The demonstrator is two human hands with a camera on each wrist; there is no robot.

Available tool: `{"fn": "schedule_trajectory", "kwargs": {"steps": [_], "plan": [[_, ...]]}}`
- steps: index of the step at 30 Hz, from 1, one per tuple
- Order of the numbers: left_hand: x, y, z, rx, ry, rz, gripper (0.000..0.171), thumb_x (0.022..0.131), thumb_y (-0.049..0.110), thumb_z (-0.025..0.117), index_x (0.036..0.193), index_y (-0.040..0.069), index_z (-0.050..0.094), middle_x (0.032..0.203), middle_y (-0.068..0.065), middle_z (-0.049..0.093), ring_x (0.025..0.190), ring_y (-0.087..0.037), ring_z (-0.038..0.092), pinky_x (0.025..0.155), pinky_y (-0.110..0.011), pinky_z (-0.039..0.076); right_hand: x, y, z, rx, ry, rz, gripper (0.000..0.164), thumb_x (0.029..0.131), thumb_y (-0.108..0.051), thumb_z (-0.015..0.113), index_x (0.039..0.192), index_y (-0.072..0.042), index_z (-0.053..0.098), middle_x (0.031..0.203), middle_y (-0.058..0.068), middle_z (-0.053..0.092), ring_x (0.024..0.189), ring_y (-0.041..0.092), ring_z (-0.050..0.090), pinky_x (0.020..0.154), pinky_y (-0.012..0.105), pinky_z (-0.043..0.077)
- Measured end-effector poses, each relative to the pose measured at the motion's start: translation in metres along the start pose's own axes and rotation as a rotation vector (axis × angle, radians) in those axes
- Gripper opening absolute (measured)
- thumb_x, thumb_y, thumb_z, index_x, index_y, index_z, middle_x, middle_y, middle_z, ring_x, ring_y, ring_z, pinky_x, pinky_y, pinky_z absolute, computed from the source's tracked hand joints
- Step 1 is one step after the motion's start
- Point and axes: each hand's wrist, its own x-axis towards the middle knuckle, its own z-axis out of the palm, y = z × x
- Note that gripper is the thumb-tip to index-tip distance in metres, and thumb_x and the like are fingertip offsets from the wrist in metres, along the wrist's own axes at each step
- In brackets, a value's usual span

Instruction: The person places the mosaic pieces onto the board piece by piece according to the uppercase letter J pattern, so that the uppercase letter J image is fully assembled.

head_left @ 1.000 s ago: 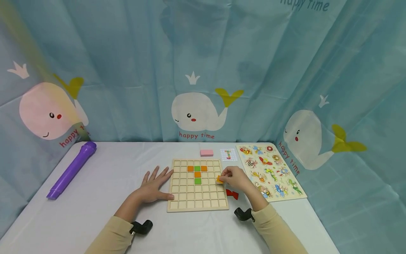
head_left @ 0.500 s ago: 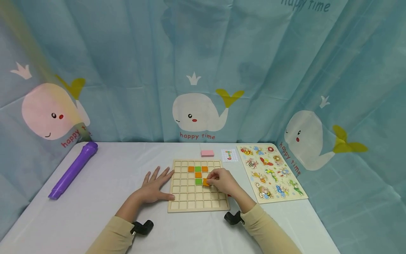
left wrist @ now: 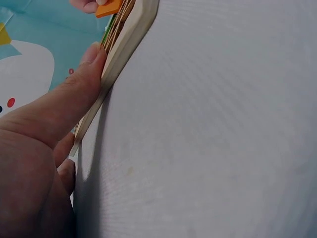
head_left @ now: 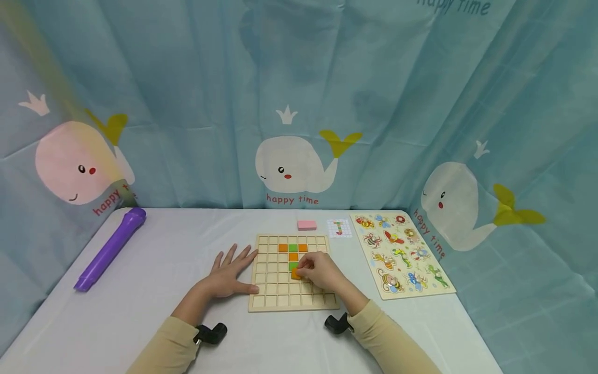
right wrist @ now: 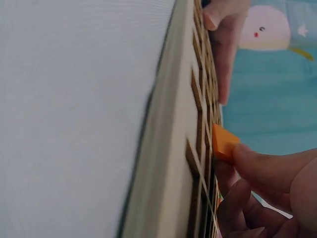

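My right hand (head_left: 320, 271) pinches an orange square tile (head_left: 296, 274) between thumb and fingers, low over the wooden grid board (head_left: 271, 301). In the right wrist view this tile (right wrist: 223, 143) leans at an angle against the grid. Just above it sits a green tile (head_left: 293, 266), partly covered. Beyond lie an orange tile (head_left: 293, 257) and a row of orange, green (head_left: 293, 248) and orange tiles. My left hand (head_left: 225, 279) rests with spread fingers at the board's left side. Its thumb touches the board's rim (left wrist: 124, 54) in the left wrist view.
Behind the board are a pink block (head_left: 307, 225) and a small pattern card (head_left: 339, 228). An insect picture puzzle board (head_left: 404, 254) lies to the right. A purple microphone-shaped stick (head_left: 110, 249) lies far left. A whale-print curtain (head_left: 201, 104) hangs behind the white table (head_left: 154, 311).
My right hand has carried the orange tile leftward from the board's right edge to just below the green tile. The red bow-shaped piece is now hidden by my arm. My left hand stays put.
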Motion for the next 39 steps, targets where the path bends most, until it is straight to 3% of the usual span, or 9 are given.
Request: {"fn": "schedule_trajectory", "kwargs": {"steps": [13,26,39], "plan": [[0.003,0.0,0.003,0.017,-0.009,-0.012,0.114,0.073,0.071,0.076,0.162,0.021,0.025,0.17,-0.011,0.015,0.156,-0.042,-0.008,0.12,-0.065,-0.012,-0.004,-0.006,0.003,-0.116,0.013,-0.007,0.007,0.09,-0.026,0.078,0.087,-0.022,0.073,0.08,-0.012,0.065,0.07,0.007,0.057,0.066,0.026,0.048],[0.003,-0.001,0.003,0.017,0.001,-0.002,0.114,0.073,0.071,0.076,0.162,0.021,0.027,0.17,-0.012,0.016,0.155,-0.044,-0.007,0.119,-0.066,-0.011,-0.017,0.014,-0.033,-0.093,0.081,0.055,0.004,0.092,-0.022,0.075,0.093,-0.019,0.074,0.084,-0.007,0.066,0.075,0.013,0.058,0.066,0.028,0.051],[0.0,0.0,0.002,0.005,0.009,0.002,0.112,0.074,0.067,0.078,0.161,0.019,0.027,0.169,-0.013,0.016,0.155,-0.044,-0.007,0.119,-0.066,-0.011,-0.043,0.036,-0.061,-0.062,0.127,0.13,0.005,0.09,-0.016,0.076,0.094,-0.014,0.074,0.084,-0.005,0.067,0.071,0.014,0.059,0.062,0.03,0.051]]}}
